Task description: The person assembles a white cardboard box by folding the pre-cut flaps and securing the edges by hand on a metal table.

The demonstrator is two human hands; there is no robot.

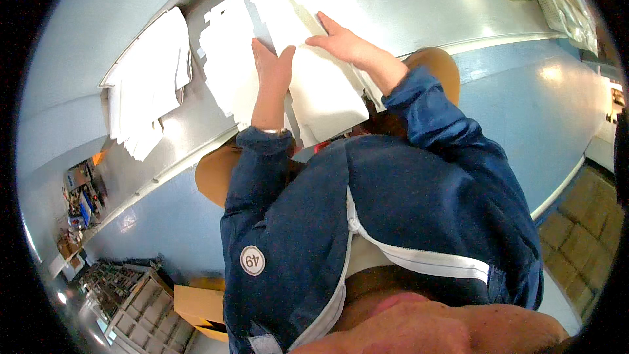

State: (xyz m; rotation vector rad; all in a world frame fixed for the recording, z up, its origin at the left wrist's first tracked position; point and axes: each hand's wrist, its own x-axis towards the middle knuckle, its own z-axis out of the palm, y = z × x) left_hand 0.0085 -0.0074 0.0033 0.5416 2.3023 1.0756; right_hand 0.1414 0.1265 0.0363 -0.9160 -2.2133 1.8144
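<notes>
The left hand (272, 65) is pinching the near edge of a white cardboard sheet (321, 92) on the grey table (419, 19), while the right hand (341, 42) is pressing flat on it with fingers spread. The sheet could be slipping or creasing if the pressure is uneven. Its long axis is running away from the person, toward the pile of white sheets (147, 78) side slightly.

Single head-worn fisheye view, looking steeply down over the wearer's chest, close above the grey worktable (419, 19)
</notes>
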